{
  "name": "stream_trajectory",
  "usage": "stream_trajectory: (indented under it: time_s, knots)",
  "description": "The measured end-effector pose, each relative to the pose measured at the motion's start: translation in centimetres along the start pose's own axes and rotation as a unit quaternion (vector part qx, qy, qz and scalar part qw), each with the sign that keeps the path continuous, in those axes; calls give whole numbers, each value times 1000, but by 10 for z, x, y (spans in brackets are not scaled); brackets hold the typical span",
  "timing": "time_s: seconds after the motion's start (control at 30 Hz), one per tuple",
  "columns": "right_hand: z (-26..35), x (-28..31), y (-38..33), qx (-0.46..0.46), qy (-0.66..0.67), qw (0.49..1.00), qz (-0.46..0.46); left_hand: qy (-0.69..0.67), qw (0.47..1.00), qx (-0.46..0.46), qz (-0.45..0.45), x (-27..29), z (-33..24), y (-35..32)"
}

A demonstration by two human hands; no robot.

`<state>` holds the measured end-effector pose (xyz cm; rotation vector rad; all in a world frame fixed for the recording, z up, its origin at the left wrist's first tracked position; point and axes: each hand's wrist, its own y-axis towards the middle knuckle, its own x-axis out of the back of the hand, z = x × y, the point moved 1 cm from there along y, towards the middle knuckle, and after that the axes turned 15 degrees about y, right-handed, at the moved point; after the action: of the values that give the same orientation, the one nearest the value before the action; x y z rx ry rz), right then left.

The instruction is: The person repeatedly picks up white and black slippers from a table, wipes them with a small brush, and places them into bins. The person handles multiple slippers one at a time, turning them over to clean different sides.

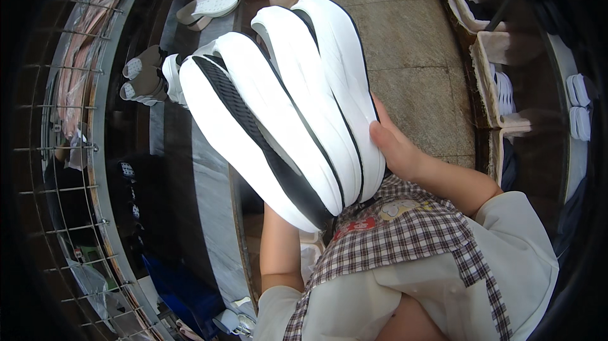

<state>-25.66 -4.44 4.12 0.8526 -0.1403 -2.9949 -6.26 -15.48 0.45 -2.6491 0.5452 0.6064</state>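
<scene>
Several thick white shoe soles [285, 100] with black undersides are held side by side in front of my body. My right hand [396, 144] grips the outer sole on the right, its thumb lying on the white sidewall and its fingers going behind. The left forearm rises at the lower middle toward the other end of the row. My left hand is hidden behind the soles, so its fingers do not show. A checked apron [392, 233] lies right below the bundle, close to its lower end.
To the left runs a narrow grey marbled bench [221, 233] bearing pale soles [215, 4] and brown-and-white shoe parts [144, 75]. Beyond it stands a wire grid [95, 151]. Cloth-lined baskets [484, 81] line the right side of the tiled floor [411, 56]. A blue bin [190, 296] sits lower left.
</scene>
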Motion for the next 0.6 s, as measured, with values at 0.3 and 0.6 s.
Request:
stream_trajectory:
  time_s: [0.3, 0.6]
  knots:
    - [-13, 7, -8, 25, -42, 999, 22, -9, 1000, -23, -6, 3, 1, 5]
    - [-17, 6, -11, 61, -63, 995, 43, -5, 999, -35, -11, 4, 5, 5]
